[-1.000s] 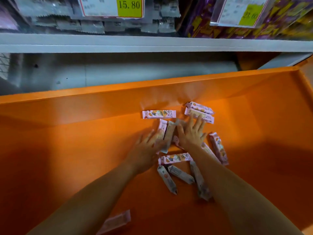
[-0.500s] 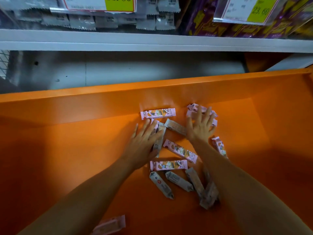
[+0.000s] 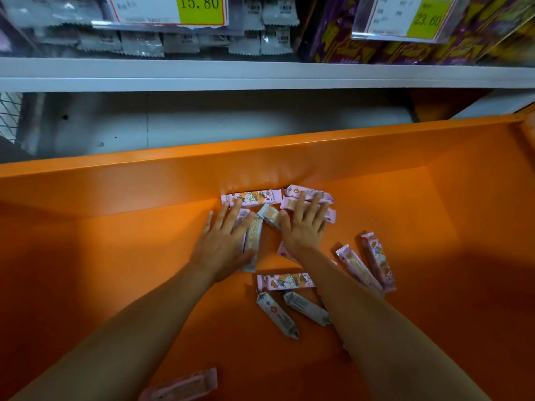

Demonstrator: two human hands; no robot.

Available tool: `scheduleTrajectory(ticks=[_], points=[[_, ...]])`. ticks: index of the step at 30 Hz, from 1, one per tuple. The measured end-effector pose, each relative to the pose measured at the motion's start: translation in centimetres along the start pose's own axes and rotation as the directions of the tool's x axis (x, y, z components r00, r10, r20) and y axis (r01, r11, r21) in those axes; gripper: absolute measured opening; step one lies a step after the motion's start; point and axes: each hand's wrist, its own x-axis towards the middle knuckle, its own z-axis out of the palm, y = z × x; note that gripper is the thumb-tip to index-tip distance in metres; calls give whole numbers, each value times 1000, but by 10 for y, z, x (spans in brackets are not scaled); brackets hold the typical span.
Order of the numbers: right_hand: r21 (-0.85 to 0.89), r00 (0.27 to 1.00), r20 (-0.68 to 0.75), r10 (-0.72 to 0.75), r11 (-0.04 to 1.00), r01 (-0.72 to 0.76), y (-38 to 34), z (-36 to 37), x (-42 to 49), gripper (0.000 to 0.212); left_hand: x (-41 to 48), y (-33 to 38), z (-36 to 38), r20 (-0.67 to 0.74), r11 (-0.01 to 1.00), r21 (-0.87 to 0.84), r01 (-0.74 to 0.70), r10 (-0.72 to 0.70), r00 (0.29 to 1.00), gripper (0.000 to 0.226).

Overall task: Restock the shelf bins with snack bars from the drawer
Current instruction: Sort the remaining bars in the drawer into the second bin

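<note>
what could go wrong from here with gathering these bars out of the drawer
The left hand and right hand lie flat on the far bars, gripping none, so a scoop could spill some. The stray bar nearest the person and the two bars to the right might get left behind.

Up top we see a yellow price label reading 15.80 (image 3: 199, 8) in front of silver-grey sachets (image 3: 142, 43). To the right, a label reading 23.60 (image 3: 427, 20) fronts purple-and-yellow packs (image 3: 333, 44). Below the white ledge (image 3: 260, 73) we make out a grey back panel (image 3: 231, 125) and wire mesh (image 3: 10, 111) at far left.
</note>
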Motion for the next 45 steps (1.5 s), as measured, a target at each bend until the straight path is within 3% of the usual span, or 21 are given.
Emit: scheduleTrajectory(ticks=[5, 10, 14, 18, 23, 27, 32, 34, 36, 39, 40, 42, 45], points=[[-43, 997, 47, -54, 998, 56, -32, 19, -19, 81, -30, -30, 3, -38, 999, -19, 28, -29, 999, 84], [-159, 992, 85, -91, 982, 104, -59, 35, -40, 100, -60, -58, 4, -48, 997, -5, 71, -71, 996, 81], [-157, 986, 110, -123, 978, 139, -73, 38, -48, 77, -81, -75, 3, -32, 998, -1, 58, -58, 998, 85], [-134, 930, -48, -365, 925, 356, -92, 36, -59, 71, -95, -87, 2, -69, 997, -37, 61, -64, 996, 81], [-170, 811, 66, -581, 795, 583, -110, 44, -72, 62, -106, -93, 6, -148, 986, -117, 122, -139, 979, 79], [-144, 816, 135, -562, 804, 577, -112, 47, -73, 64, -108, -94, 2, -164, 981, -103, 164, -179, 970, 71], [-65, 802, 188, -566, 808, 586, -117, 40, -71, 66, -116, -97, -2, -35, 934, -219, 282, -296, 955, 66], [-69, 798, 150, -583, 799, 597, -120, 40, -70, 62, -118, -98, -3, -44, 867, -390, 311, -355, 934, 55], [-98, 791, 81, -607, 785, 612, -125, 40, -70, 58, -119, -104, -4, 16, 719, -591, 366, -443, 896, 52], [-200, 802, 36, -596, 782, 590, -136, 41, -69, 59, -122, -112, -8, 212, 298, -867, 399, -504, 837, 41], [-238, 824, 55, -565, 794, 560, -140, 42, -69, 61, -123, -113, -10, 268, 163, -903, 398, -511, 817, 31], [-299, 853, 96, -512, 803, 516, -147, 45, -68, 63, -127, -113, -18, 341, 9, -914, 406, -525, 780, 13], [-334, 839, 144, -525, 772, 540, -156, 50, -70, 56, -128, -118, -26, 406, -164, -910, 381, -539, 738, 30]])
